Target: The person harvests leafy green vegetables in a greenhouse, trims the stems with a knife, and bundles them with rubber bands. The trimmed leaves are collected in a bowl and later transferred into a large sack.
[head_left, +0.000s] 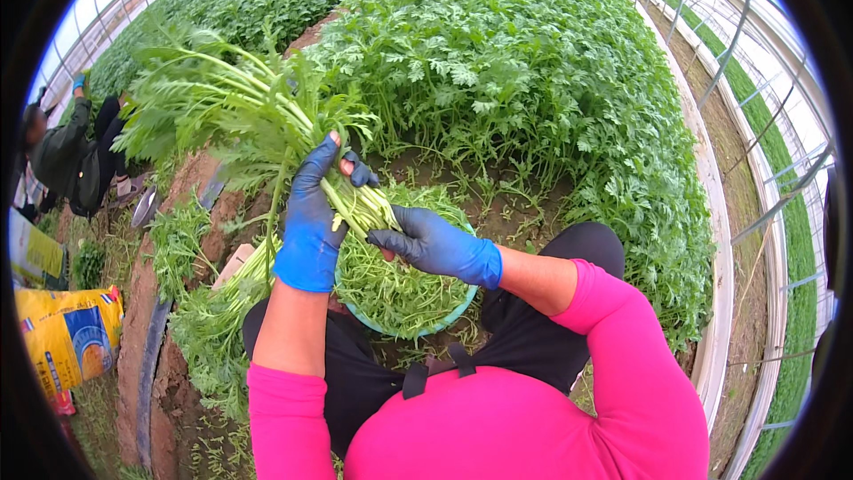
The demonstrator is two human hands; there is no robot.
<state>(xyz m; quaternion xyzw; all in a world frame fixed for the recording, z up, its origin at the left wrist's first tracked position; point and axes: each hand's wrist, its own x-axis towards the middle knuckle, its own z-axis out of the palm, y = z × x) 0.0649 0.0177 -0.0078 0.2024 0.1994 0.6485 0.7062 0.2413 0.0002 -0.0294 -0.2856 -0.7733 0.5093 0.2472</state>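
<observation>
My left hand (312,210), in a blue glove with dark, worn fingers, is wrapped around a bunch of leafy greens (250,97) that look like crown daisy. The leaves fan out to the upper left, and the pale stem ends point to the lower right. My right hand (440,243), gloved the same way, pinches at those stem ends; its fingertips are partly hidden. Below both hands, between my knees, sits a round basin (426,331) with a light blue-green rim, heaped with loose leaves and stems (400,297). One long stalk (276,207) hangs beside my left wrist.
Uncut greens (506,47) grow densely ahead. Cut greens (213,330) lie by my left knee. A yellow printed bag (70,337) and a dark strip (152,373) are farther left. Another person (73,153) crouches at far left. Metal greenhouse hoops (733,47) line the right.
</observation>
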